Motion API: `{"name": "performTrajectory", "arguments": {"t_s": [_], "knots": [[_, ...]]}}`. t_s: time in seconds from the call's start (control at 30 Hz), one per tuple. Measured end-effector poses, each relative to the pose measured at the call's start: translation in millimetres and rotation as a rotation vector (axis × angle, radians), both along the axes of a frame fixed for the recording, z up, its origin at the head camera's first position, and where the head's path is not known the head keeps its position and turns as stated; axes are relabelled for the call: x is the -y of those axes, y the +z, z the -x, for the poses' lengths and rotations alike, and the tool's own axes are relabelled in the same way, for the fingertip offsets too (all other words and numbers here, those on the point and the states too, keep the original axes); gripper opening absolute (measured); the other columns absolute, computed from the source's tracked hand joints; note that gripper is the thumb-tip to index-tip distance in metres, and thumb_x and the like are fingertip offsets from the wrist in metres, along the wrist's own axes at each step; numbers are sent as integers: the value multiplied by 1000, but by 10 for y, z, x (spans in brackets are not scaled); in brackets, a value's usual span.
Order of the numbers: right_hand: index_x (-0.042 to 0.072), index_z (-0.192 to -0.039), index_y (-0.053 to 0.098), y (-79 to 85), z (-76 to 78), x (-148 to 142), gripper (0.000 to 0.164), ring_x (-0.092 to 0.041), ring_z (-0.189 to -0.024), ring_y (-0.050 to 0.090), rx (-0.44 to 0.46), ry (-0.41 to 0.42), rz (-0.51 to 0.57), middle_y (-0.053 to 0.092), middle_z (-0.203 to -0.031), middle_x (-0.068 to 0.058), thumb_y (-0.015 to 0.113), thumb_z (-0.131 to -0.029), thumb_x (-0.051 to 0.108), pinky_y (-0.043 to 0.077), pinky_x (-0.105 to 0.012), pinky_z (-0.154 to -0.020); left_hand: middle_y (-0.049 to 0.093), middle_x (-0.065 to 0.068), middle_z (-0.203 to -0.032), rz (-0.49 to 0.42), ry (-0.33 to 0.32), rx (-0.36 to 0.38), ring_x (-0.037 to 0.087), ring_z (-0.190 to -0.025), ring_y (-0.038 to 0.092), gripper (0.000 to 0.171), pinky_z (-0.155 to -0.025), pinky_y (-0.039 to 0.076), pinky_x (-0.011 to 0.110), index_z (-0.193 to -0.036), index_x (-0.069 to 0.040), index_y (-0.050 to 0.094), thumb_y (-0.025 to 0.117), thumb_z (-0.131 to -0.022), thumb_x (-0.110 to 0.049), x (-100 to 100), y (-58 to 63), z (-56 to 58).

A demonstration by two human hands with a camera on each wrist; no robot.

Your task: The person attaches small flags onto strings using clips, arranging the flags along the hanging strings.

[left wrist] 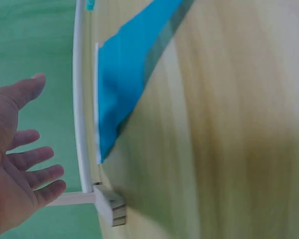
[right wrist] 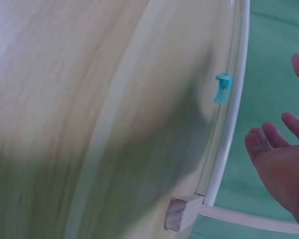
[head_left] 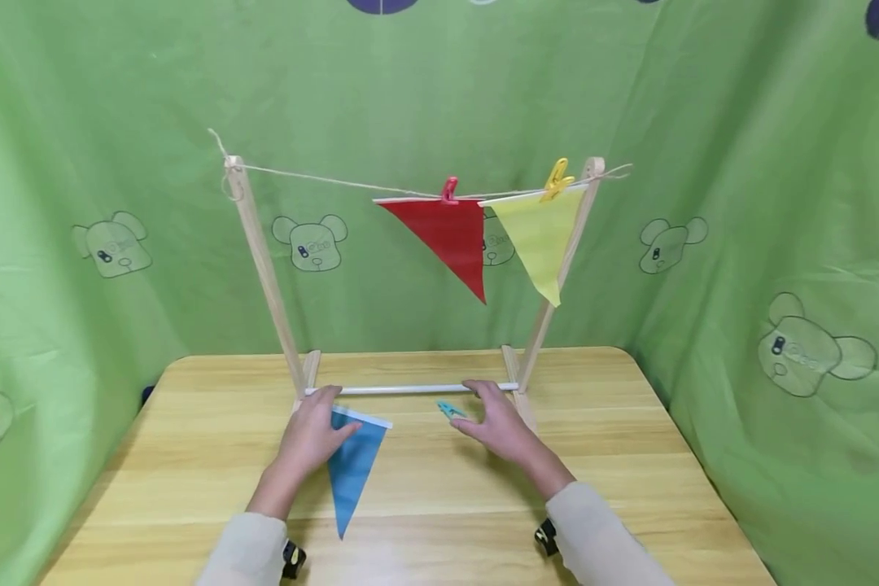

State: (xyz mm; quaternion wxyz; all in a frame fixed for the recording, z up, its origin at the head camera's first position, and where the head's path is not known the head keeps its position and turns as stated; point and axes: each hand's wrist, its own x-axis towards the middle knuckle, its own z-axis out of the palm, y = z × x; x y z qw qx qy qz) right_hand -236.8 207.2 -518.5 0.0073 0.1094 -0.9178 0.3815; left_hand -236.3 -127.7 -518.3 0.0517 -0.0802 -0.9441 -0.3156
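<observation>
A blue triangular flag with a white top edge lies on the table. My left hand hovers over its left side, fingers spread and holding nothing; the left wrist view shows a gap between hand and flag. A small teal clothespin lies near the white crossbar. Just right of it, my right hand is raised above the table with bare, relaxed fingers. In the right wrist view the clothespin sits apart from the hand.
A string runs between two wooden posts. On it hang a red flag under a red clothespin and a yellow flag under a yellow clothespin. Green curtain surrounds the wooden table.
</observation>
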Motion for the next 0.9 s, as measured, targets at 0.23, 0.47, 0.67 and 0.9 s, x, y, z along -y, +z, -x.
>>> {"name": "performTrajectory", "arguments": {"t_s": [0.23, 0.47, 0.67, 0.9], "knots": [[3, -151, 46, -82, 43, 4, 77, -38, -127, 56, 62, 21, -2, 52, -145, -19, 83, -88, 30, 50, -54, -108, 59, 31, -139, -6, 77, -3, 49, -130, 55, 71, -108, 48, 60, -139, 8, 55, 85, -86, -28, -43, -111, 29], [-2, -149, 47, -144, 99, 59, 80, -36, -127, 56, 101, 10, -74, 53, -146, -23, 84, -87, 32, 46, -54, -112, 65, 30, -126, -54, 145, 12, 45, -119, 63, 66, -98, 55, 57, -135, 11, 57, 84, -87, -25, -107, -285, 70], [-4, -145, 51, -203, 135, 65, 79, -35, -127, 56, 101, 25, -110, 54, -142, -21, 86, -85, 32, 45, -53, -113, 61, 33, -132, -1, 181, 49, 50, -120, 58, 73, -99, 52, 59, -137, 15, 52, 84, -87, -27, -178, -337, 76], [-3, -139, 56, -240, 166, 88, 70, -29, -112, 58, 103, 46, -125, 57, -133, -18, 86, -85, 31, 52, -50, -103, 57, 32, -134, 116, 177, 75, 48, -118, 54, 77, -93, 52, 59, -138, 15, 51, 84, -87, -32, -207, -334, 101]]}}
